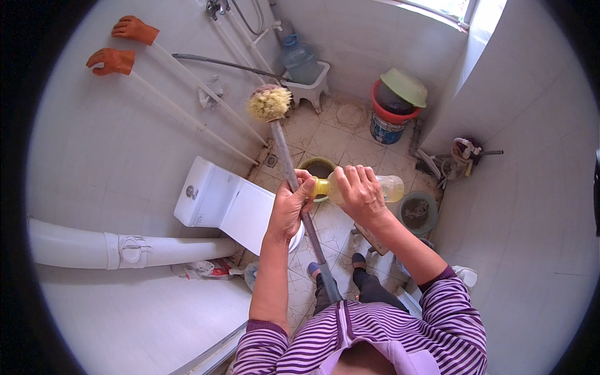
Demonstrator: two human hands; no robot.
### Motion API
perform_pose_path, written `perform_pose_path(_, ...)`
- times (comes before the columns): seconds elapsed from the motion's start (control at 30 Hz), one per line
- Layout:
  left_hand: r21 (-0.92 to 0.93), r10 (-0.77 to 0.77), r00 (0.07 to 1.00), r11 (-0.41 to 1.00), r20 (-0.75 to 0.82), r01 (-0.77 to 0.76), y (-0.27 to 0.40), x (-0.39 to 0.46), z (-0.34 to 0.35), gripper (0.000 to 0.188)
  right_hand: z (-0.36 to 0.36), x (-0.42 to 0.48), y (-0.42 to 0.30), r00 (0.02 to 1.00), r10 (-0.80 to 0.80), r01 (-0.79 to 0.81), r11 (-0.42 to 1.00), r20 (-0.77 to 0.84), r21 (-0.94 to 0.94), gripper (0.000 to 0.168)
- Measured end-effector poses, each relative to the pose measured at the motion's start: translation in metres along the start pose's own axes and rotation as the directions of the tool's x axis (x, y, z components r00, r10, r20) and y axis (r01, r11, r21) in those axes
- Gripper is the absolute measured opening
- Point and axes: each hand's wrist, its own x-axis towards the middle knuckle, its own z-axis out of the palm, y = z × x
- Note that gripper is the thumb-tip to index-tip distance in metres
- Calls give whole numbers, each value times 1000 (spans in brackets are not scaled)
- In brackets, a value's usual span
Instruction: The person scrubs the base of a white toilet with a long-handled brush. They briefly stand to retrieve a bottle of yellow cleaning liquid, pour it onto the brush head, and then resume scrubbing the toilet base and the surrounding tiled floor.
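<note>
In my left hand [290, 201] is the grey pole [283, 147] of a long-handled scrub brush. Its bristle head [269, 103], pale yellow and bushy, points up and away from me, while the lower end of the pole reaches my waist. My right hand [361, 194] is wrapped around a clear plastic bottle [393, 187] of yellowish liquid, tilted nearly level. The bottle's yellow neck end [321, 186] meets the thumb and fingers of my left hand; whether the cap is loose I cannot tell. Beneath the bottle, a green-rimmed basin [307, 164] on the floor is partly hidden.
A white toilet [248, 211] with its lid down stands at left. Orange rubber gloves [136, 30] cap two white wall pipes. Farther off are a water jug [300, 61] on a white stool [316, 86] and stacked basins [398, 101]. A grey-green tub [418, 213] sits at right.
</note>
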Motion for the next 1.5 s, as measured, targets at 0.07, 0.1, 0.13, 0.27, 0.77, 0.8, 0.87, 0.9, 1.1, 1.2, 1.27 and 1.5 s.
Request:
perform_pose_path(0.07, 43, -38, 999, 998, 11, 37, -1, 3, -2, 25, 3, -3, 1, 1000, -1, 1, 1000, 11, 2, 41)
perform_pose_path(0.1, 71, -47, 999, 996, 21, 45, 0, 3, -2, 25, 4, -4, 1, 1000, -1, 0, 1000, 21, 9, 41)
perform_pose_path(0.13, 99, -56, 998, 994, 31, 53, 1, 3, -3, 25, 5, -5, 2, 1000, 0, 0, 1000, 31, 16, 41)
perform_pose_path(0.27, 206, -108, 992, 974, 58, 94, 2, 3, -7, 25, 12, -10, 6, 998, -49, 50, 999, 35, -22, 40)
perform_pose_path(0.77, 417, -180, 984, 894, 6, 162, 13, -4, -15, 35, 30, -19, -2, 995, -102, 102, 994, 3, -38, 38)
perform_pose_path(0.8, 434, -176, 984, 887, 3, 157, 14, -5, -16, 36, 29, -17, -2, 993, -114, 114, 993, -9, -42, 38)
perform_pose_path(0.87, 469, -166, 986, 871, -4, 149, 16, -7, -16, 37, 28, -16, -2, 990, -136, 135, 989, -22, -54, 37)
perform_pose_path(0.9, 474, -161, 987, 869, -2, 143, 16, -8, -17, 36, 27, -15, -2, 989, -146, 145, 988, -21, -62, 37)
perform_pose_path(1.1, 496, -159, 987, 859, 20, 128, 24, -15, -19, 36, 25, -13, -8, 985, -169, 168, 985, -41, -35, 37)
perform_pose_path(1.2, 512, -181, 982, 849, 46, 133, 25, -15, -24, 36, 24, -14, -12, 984, -169, 170, 985, -54, 15, 38)
perform_pose_path(1.27, 525, -190, 980, 841, 53, 134, 26, -15, -25, 36, 24, -15, -13, 984, -166, 169, 985, -60, 43, 38)
perform_pose_path(1.5, 523, -212, 977, 837, 38, 161, 26, -17, -22, 36, 28, -20, -13, 987, -154, 157, 982, -34, 101, 42)
